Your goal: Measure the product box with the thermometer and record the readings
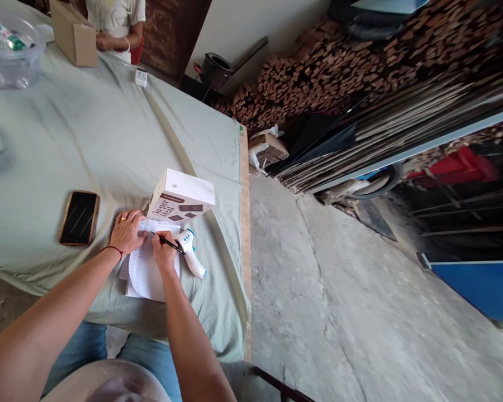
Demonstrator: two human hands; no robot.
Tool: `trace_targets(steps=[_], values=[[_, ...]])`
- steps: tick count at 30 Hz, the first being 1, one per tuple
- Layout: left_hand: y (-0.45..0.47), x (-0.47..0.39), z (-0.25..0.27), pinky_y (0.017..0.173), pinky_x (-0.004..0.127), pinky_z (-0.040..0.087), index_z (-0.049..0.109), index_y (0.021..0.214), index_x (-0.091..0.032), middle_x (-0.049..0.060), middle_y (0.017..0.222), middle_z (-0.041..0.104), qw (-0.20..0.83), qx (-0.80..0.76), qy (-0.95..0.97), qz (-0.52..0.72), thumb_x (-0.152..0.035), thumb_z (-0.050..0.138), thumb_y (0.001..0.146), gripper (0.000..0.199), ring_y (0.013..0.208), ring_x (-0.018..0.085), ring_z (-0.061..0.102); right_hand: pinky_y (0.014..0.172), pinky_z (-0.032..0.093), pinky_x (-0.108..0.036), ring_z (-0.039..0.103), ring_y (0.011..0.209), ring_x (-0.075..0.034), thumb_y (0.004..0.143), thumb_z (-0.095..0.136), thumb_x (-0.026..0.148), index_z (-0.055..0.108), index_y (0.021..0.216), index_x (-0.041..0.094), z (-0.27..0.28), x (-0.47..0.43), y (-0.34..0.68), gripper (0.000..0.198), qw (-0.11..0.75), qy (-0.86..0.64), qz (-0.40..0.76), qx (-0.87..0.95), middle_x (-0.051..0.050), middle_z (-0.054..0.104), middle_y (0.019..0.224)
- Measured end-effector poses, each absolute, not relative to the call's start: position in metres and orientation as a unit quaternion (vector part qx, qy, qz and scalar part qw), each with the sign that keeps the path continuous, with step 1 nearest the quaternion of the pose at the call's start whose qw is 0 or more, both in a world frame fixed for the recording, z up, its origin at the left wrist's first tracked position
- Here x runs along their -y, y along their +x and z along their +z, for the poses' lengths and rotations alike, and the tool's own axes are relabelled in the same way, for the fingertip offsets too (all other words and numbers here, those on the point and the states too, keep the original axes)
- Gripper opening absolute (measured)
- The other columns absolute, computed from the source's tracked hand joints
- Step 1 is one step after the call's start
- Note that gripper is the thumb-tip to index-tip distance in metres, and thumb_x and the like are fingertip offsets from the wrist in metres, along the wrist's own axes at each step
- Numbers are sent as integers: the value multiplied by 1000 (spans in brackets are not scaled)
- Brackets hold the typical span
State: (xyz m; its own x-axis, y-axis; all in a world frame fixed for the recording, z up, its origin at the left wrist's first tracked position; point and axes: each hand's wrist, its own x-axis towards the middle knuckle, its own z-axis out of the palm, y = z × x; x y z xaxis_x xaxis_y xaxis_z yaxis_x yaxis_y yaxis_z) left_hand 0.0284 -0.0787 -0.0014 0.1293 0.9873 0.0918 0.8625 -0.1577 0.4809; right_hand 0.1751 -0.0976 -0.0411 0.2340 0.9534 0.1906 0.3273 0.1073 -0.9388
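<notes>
Handwriting covers part of the paper sheets (148, 276) lying in front of me on the cloth. My right hand (164, 251) grips a black pen (171, 244), its tip at the upper part of the top sheet. My left hand (127, 233) lies flat with fingers stretched out, touching the left edge of the paper. Just beyond the sheets stands a white box (188, 190) printed "Super Meal". A white and blue handheld thermometer (193, 257) lies to the right of the paper, close to the pen's end. A phone (79, 218) with a dark screen rests left of my left hand.
A pale green cloth (96, 134) covers the table, with its wooden edge (245, 223) at right. At the far side are a clear plastic tub (12, 61), a cardboard box (73, 36), a small white box (141, 77) and another person (117, 28). Stacked firewood (310, 61) lies beyond the concrete floor.
</notes>
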Motion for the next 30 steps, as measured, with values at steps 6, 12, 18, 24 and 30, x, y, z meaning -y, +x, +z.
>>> trace_targets(steps=[6, 12, 18, 24, 30], values=[[29, 78, -2, 117, 51, 32, 62, 119, -22, 11, 142, 57, 153, -632, 734, 196, -27, 63, 83, 36, 132, 34, 48, 64, 47, -34, 52, 62, -19, 83, 57, 42, 58, 76, 24, -42, 96, 176, 19, 521, -597, 305, 528, 0, 60, 65], [29, 79, -1, 117, 50, 32, 62, 118, -24, 9, 142, 57, 157, -631, 733, 199, -26, 64, 83, 35, 133, 33, 48, 65, 47, -33, 52, 63, -19, 84, 56, 42, 58, 77, 23, -44, 96, 176, 20, 515, -605, 295, 531, 0, 60, 66], [28, 79, -1, 117, 52, 32, 62, 119, -23, 10, 142, 57, 160, -630, 733, 203, -26, 64, 83, 36, 132, 34, 48, 65, 46, -31, 52, 64, -18, 84, 53, 44, 56, 76, 24, -44, 97, 175, 22, 506, -608, 287, 541, 0, 61, 66], [29, 80, 1, 116, 51, 36, 62, 117, -23, 10, 141, 59, 138, -635, 735, 195, -26, 63, 82, 35, 131, 33, 51, 63, 47, -31, 53, 63, -18, 86, 48, 42, 53, 75, 23, -44, 97, 176, 23, 477, -622, 255, 566, -1, 61, 65], [30, 80, 1, 115, 51, 36, 62, 117, -22, 11, 141, 59, 131, -634, 738, 188, -26, 63, 83, 35, 131, 32, 51, 63, 48, -34, 55, 62, -19, 88, 46, 42, 53, 76, 23, -46, 96, 176, 24, 489, -616, 236, 571, -3, 62, 66]])
